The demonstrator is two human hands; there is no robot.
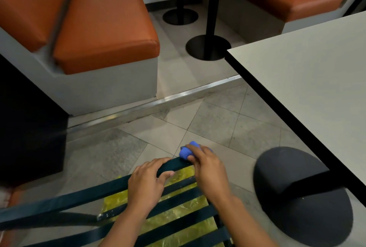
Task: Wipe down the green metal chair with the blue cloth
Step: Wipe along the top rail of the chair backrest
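The right hand [208,169] grips the blue cloth [186,152] on the green chair [95,191]'s top rail; the left hand [147,181] clasps that rail; the slats appear unwiped.

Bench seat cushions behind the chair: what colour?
Orange-brown bench seat cushions, clearest in the head view.

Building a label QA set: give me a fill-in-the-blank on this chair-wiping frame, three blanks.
1. The right hand holds a bunched ____ cloth.
2. The left hand grips the top rail of the green metal ____.
3. The bench cushions behind are ____ in colour.

Missing words: blue; chair; orange
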